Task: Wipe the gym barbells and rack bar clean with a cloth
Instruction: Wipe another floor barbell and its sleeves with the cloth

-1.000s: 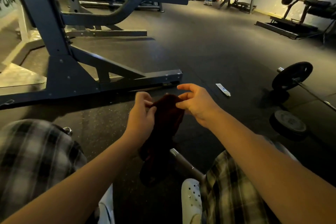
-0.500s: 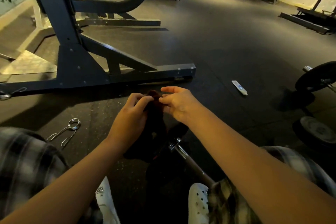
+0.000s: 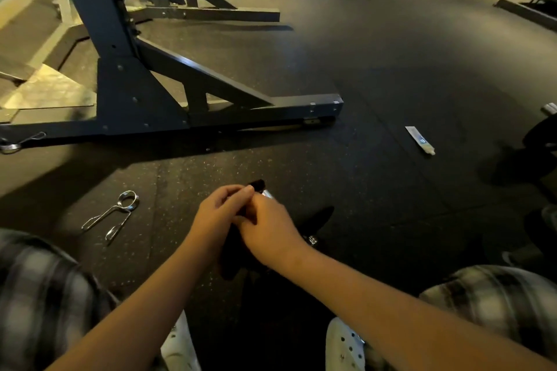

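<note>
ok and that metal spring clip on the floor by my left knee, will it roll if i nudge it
Probably not: the spring clip lies flat, its two long handles splayed. It looks like thin bare wire, so likely light and stiff. The speckled floor looks rubbery, so expect a short scrape, not a glide.

Before the dark-blue steel rack frame: dark fabric cloth mostly hidden under left hand and right hand. Likewise the silver steel bar.
</note>
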